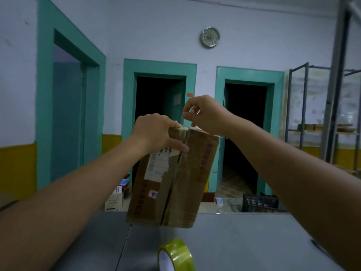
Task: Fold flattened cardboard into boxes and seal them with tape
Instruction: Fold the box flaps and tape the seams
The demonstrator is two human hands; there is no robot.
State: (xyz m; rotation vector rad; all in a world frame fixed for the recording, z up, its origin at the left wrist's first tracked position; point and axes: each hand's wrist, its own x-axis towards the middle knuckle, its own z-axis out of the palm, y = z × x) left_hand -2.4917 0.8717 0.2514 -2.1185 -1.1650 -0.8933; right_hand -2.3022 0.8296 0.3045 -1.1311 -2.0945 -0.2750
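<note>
One wide-angle camera rides on the person's head, facing forward almost level across a grey table toward a wall with a clock and teal doorways. The table takes only the bottom strip. Both forearms enter from the lower corners. The left hand gripping the cardboard box and the right hand pinching a tape strip sit mid-frame at arm's reach. The tape roll lies nearest, cropped by the bottom edge.

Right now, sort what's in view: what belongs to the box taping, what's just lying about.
Job: cardboard box, tape roll, tape strip, left hand gripping the box, right hand pinching the strip.
Lying about: black crate, wall clock, metal shelving.
</note>
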